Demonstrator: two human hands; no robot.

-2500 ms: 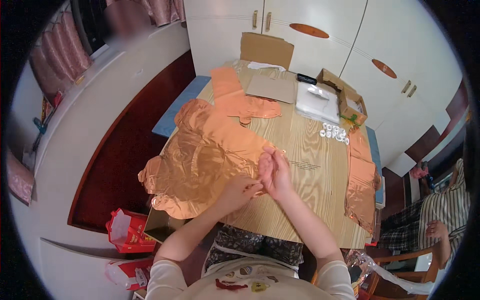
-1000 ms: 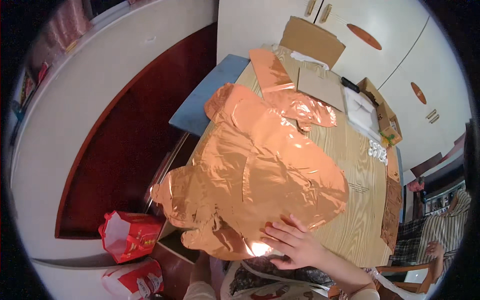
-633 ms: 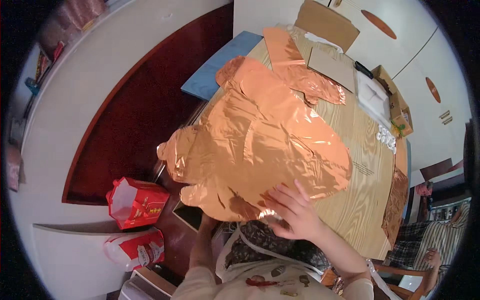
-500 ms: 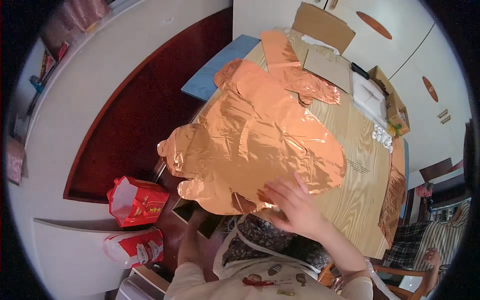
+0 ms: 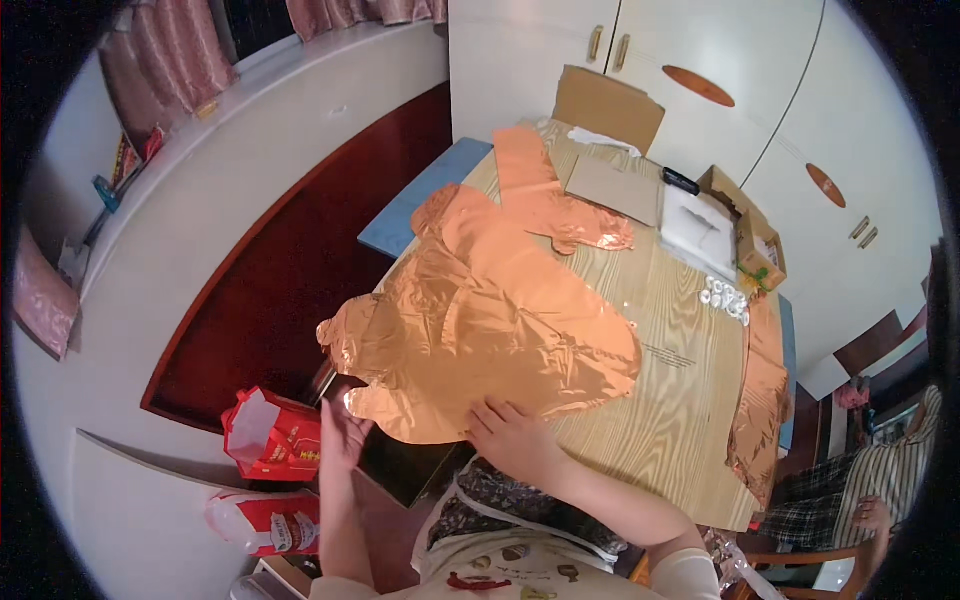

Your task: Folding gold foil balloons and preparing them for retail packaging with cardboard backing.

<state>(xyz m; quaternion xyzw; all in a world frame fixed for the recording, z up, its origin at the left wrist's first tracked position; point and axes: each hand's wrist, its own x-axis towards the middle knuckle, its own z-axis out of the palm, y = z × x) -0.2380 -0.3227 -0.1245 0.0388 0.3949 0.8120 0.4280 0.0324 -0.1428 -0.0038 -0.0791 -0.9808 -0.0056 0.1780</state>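
Note:
A large flat copper-coloured foil balloon (image 5: 480, 320), creased and shiny, with rounded lobes, covers the near left part of the wooden table. My right hand (image 5: 515, 442) lies on its near edge, palm down, with the fingers stretched out. Beside the small lobe at the balloon's lower left is my left hand (image 5: 345, 435), fingers apart; whether it touches the foil I cannot tell. A second copper foil piece (image 5: 545, 200) rests farther back. Another copper foil strip (image 5: 760, 395) hangs along the table's right edge.
Cardboard sheets (image 5: 610, 190), a black object (image 5: 681, 181), a white packet (image 5: 700, 232), small white pieces (image 5: 724, 297) and a cardboard box (image 5: 760, 245) line the back right. Red bags (image 5: 275, 435) stand at lower left. Another person (image 5: 890, 480) is at the right.
My left hand has risen from below the table edge to the lower left lobe. My right hand has moved left along the near edge and now lies flatter on the foil. The view has shifted.

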